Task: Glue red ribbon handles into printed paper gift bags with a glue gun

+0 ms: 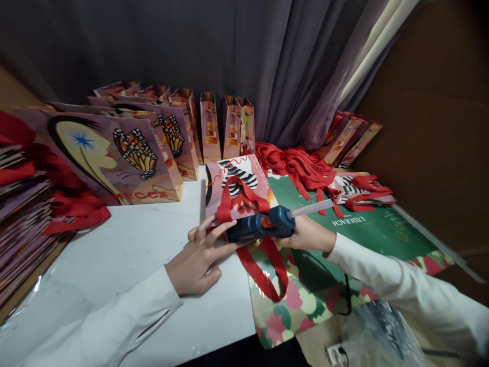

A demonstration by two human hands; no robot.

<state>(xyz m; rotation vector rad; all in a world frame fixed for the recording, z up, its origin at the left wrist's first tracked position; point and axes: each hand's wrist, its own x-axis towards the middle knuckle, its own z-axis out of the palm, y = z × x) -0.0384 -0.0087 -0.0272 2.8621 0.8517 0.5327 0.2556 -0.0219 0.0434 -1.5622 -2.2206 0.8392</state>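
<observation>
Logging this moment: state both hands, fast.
Left hand: open, spread at the near edge of the zebra-print bag.
Right hand: closed, holding the glue gun.

A dark grey curtain [244,46] hangs in vertical folds behind a white table [130,242], taking a purplish cast toward the right, where a paler whitish curtain panel [372,56] slants down beside it. A plain brown wall [435,107] closes the right side, in shadow. Light falls brightest on the tabletop. Below at lower right, beige floor [316,339] shows beside a white power socket [334,356].
</observation>
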